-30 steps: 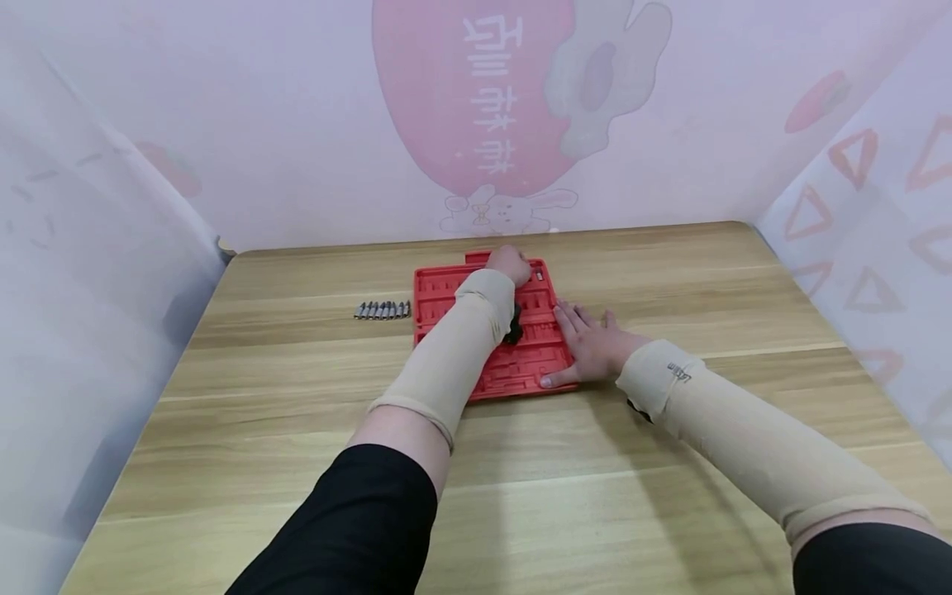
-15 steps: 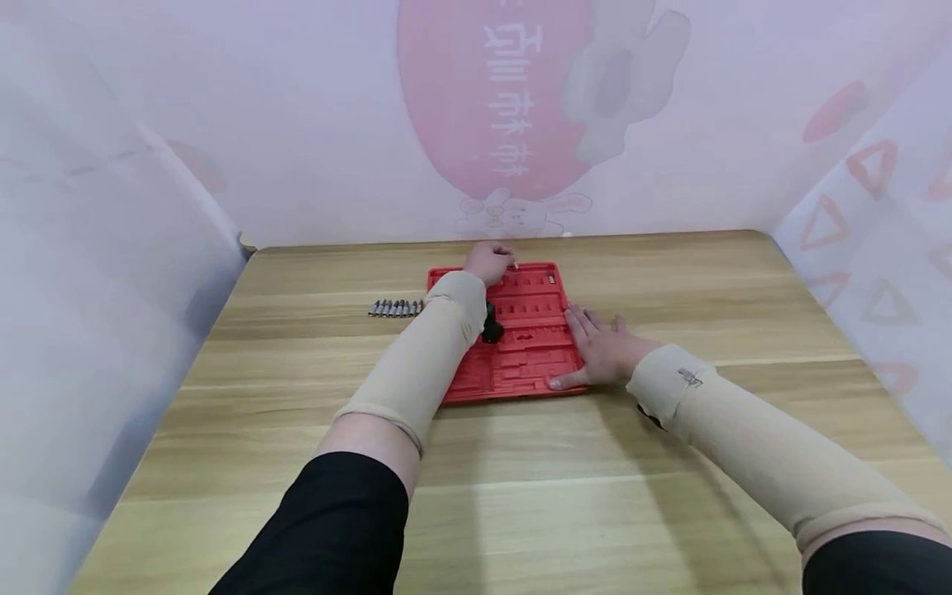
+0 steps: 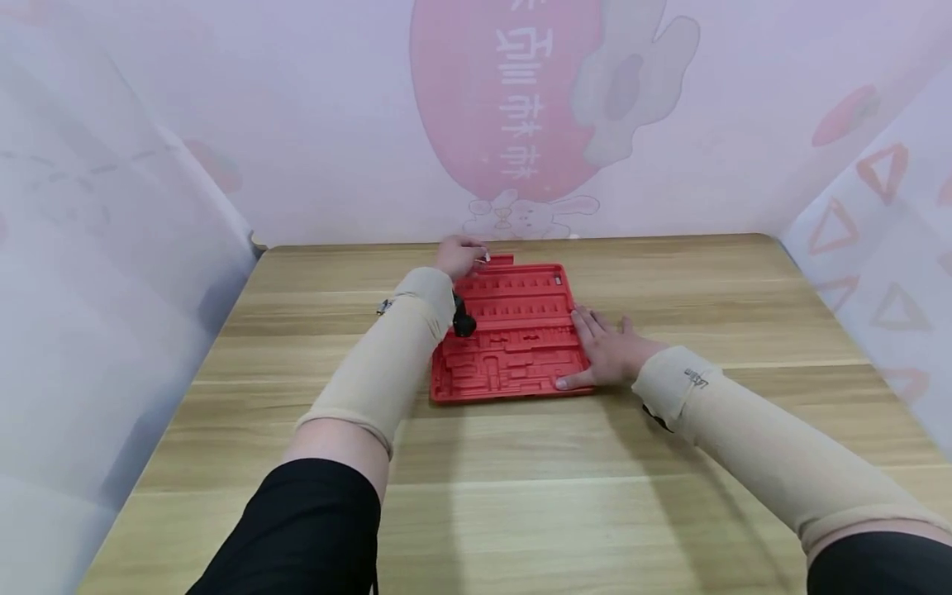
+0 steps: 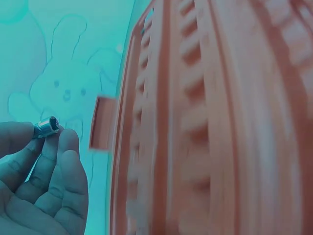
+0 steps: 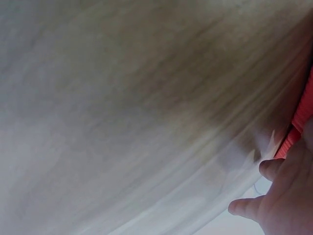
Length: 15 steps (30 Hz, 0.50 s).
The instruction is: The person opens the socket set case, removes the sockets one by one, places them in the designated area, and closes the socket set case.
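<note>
In the head view my left hand [image 3: 456, 257] is over the far left corner of a red plastic tool case [image 3: 513, 372] with moulded slots. Its thumb and fingers pinch a small shiny metal socket [image 4: 48, 127], whose dark hollow end shows in the left wrist view. My right hand [image 3: 611, 351] rests with spread, extended fingers along the case's right edge, its thumb on the near right corner. A single small metal piece [image 3: 558, 280] sits in a slot at the case's far right corner. The other slots in sight look bare.
On the wooden table [image 3: 550, 496], left of the case, lie small metal pieces [image 3: 383, 307], mostly hidden behind my left forearm. A black wrist camera [image 3: 464, 319] hangs under that wrist, close above the case. A printed backdrop [image 3: 335, 124] rises behind the table's far edge.
My left hand has moved left from the case's far right part to its far left corner, carrying the socket. The right hand stays on the case's edge. The head view has shifted slightly.
</note>
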Available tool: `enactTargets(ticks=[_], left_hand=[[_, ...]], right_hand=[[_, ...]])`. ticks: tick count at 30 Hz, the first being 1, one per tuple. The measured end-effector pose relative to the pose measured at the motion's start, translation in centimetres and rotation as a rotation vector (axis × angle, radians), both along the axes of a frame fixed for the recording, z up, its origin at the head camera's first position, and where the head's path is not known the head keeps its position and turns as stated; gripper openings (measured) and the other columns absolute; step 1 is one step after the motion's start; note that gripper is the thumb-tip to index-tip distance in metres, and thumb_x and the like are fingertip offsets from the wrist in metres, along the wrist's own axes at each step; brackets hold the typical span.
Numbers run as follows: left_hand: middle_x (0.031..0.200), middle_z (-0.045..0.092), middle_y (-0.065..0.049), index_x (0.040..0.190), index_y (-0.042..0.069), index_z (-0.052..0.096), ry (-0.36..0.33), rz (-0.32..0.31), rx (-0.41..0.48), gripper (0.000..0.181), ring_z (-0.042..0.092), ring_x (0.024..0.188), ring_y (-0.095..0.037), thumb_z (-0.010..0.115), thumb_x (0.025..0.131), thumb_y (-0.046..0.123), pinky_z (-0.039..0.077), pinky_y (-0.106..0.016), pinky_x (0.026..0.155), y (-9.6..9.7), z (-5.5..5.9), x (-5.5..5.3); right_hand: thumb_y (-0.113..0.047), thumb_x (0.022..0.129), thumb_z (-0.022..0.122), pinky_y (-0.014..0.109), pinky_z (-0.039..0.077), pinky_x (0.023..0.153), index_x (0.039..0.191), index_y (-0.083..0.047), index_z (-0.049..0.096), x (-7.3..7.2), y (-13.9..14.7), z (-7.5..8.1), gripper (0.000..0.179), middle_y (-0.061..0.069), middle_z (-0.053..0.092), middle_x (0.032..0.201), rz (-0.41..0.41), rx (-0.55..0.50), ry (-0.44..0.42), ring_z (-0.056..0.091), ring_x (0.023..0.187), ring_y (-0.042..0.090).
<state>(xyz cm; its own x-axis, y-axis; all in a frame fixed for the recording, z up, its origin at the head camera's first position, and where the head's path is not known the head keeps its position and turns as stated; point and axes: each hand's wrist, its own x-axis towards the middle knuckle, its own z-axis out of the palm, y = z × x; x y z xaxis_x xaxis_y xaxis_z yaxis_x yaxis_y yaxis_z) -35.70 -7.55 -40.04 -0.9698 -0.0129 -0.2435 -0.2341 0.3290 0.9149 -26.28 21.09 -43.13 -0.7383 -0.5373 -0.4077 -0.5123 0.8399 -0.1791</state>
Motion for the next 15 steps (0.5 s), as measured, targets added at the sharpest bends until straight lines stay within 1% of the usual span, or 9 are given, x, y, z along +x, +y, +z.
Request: enactTargets(ticks=[2,4,7,11,13,15], left_hand=[[0.127,0.064,-0.022,0.139,-0.006,0.058,-0.002,0.002,0.009,0.035,0.065,0.115,-0.031,0.049,0.11,0.011,0.053,-0.041,0.091,-0.8,0.1,0.0],[0.131,0.062,-0.024,0.139,-0.007,0.057,-0.002,0.003,0.007,0.036,0.065,0.114,-0.03,0.049,0.11,0.011,0.053,-0.04,0.091,-1.6,0.1,0.0],[0.135,0.06,-0.025,0.142,-0.007,0.055,-0.016,0.004,0.007,0.038,0.065,0.11,-0.026,0.048,0.11,0.013,0.054,-0.034,0.087,-3.0,-0.1,0.1],[0.136,0.06,-0.024,0.144,-0.006,0.054,-0.041,0.021,0.028,0.04,0.065,0.107,-0.024,0.047,0.11,0.015,0.054,-0.028,0.081,-4.9,-0.6,0.7],[0.134,0.06,-0.023,0.145,-0.005,0.053,-0.044,0.03,0.042,0.041,0.065,0.105,-0.022,0.047,0.111,0.016,0.054,-0.029,0.083,-5.8,-0.7,1.2],[0.131,0.061,-0.021,0.145,-0.004,0.053,-0.039,0.037,0.05,0.041,0.065,0.104,-0.021,0.047,0.111,0.016,0.054,-0.033,0.088,-6.7,-0.7,1.5]], right_hand=[[-0.089,0.082,0.052,0.075,0.002,0.114,0.161,0.006,-0.001,0.0,0.0,0.0,0.135,0.025,-0.003,0.169,0.002,-0.002,0.005,0.002,0.155,0.045],[-0.087,0.083,0.053,0.074,0.003,0.115,0.161,0.006,-0.001,-0.1,-0.1,0.0,0.134,0.024,-0.003,0.169,0.002,0.004,0.01,0.002,0.155,0.045],[-0.084,0.085,0.056,0.074,0.004,0.115,0.161,0.007,0.0,0.0,-0.2,0.3,0.131,0.025,-0.001,0.169,0.002,0.004,0.011,0.003,0.154,0.046],[-0.082,0.087,0.056,0.074,0.004,0.115,0.161,0.007,0.0,0.1,-0.4,0.5,0.129,0.025,-0.001,0.169,0.004,0.009,0.011,0.004,0.154,0.046],[-0.081,0.087,0.057,0.074,0.004,0.115,0.161,0.007,0.0,0.1,-0.4,0.5,0.128,0.025,-0.001,0.169,0.005,0.011,0.012,0.004,0.154,0.046],[-0.081,0.087,0.057,0.074,0.004,0.115,0.161,0.007,0.0,0.1,-0.4,0.4,0.129,0.025,-0.001,0.169,0.003,0.009,0.013,0.004,0.154,0.046]])
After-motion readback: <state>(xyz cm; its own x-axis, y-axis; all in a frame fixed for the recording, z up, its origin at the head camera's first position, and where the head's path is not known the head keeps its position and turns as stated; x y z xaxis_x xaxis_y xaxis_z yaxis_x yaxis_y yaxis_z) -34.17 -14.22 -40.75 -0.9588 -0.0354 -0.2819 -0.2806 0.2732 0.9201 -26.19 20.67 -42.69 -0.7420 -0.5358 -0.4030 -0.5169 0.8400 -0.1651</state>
